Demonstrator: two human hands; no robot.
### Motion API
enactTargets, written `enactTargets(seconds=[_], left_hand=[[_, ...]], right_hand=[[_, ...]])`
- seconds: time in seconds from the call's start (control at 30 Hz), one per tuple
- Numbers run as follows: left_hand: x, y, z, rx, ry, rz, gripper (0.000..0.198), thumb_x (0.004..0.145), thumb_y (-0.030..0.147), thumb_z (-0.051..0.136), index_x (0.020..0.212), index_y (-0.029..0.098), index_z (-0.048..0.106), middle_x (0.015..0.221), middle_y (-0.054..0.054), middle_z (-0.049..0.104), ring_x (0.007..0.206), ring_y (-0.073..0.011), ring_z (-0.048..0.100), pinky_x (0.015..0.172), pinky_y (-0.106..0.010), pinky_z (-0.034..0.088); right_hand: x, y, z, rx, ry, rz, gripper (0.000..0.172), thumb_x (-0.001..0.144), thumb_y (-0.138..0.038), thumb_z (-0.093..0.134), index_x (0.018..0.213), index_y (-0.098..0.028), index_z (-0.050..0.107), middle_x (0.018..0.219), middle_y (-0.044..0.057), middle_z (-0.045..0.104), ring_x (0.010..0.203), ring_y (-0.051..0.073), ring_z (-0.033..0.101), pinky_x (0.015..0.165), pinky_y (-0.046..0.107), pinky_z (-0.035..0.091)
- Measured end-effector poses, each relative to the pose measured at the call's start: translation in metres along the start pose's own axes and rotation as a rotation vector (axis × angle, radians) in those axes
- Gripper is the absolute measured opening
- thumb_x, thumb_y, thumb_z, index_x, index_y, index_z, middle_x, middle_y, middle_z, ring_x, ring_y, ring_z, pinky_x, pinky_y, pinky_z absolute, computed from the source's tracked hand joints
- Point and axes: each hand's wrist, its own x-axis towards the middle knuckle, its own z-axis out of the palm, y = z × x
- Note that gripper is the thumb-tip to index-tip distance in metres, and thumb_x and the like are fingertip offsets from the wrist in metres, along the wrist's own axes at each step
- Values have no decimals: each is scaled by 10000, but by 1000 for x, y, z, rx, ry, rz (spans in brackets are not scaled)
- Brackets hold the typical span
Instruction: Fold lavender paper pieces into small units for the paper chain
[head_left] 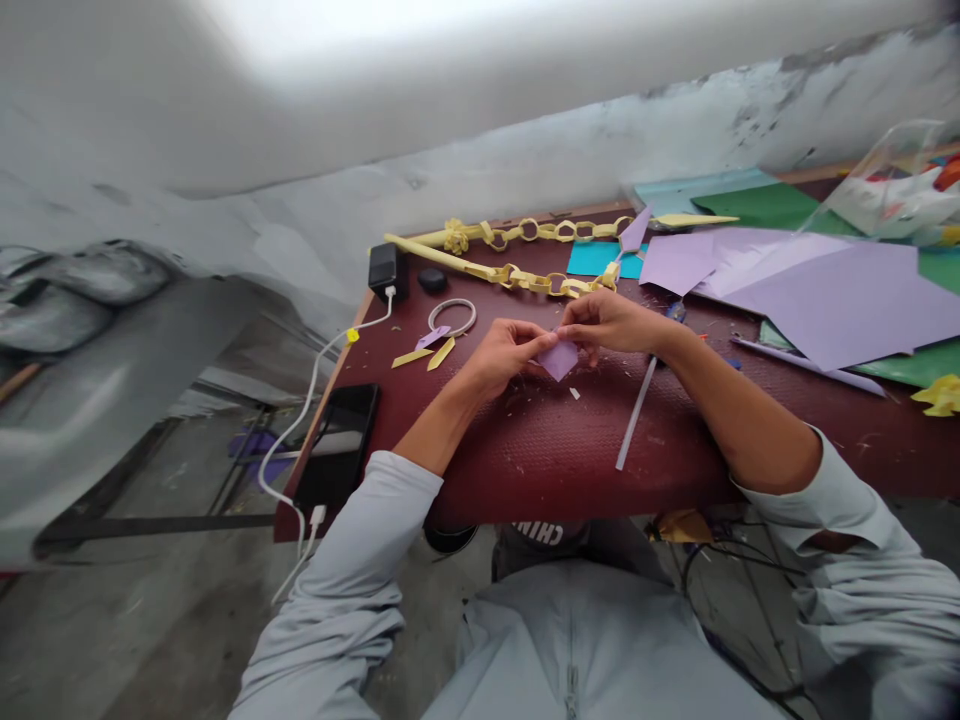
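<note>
Lilac paper (559, 362) between both hands (508, 352) (609, 322)

From far away, I saw a plain craft room, but I could not tell if it was in a home or a workshop. A dark red table (540, 470) stood under the left hand (504, 355) and the right hand (604, 322). Just past their grip lay yellow paper chains (514, 276), and big purple sheets (840, 300) lay to its right. Farther past it, the wall (525, 160) had patchy paint. Down to its left, the floor (202, 620) was bare and gray.
</note>
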Motion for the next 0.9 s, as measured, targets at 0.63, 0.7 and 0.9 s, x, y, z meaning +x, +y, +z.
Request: enactTargets(seconds=[0.63,0.7,0.9], left_hand=[[1,1,-5,52,82,93,389,817,486,1007,883,140,842,805,-48,752,658,-113,638,612,-235,580],[1,1,-4,81,84,99,371,828,469,1002,916,144,845,835,-50,766,673,-112,642,614,-224,570],[5,-1,1,14,163,108,282,878,350,965,881,148,768,816,-35,740,679,-111,665,615,-211,574]], right_hand=[[-6,-8,-2,-89,-57,15,425,1058,-520,823,824,-197,678,672,-6,715,497,116,681,456,210,541],[-6,-8,-2,-94,-59,1,421,1058,-522,824,835,-195,679,673,-10,710,501,114,681,465,210,547],[-3,-7,2,-66,-13,4,410,1040,-527,835,854,-186,703,666,-10,710,503,119,690,466,213,583]])
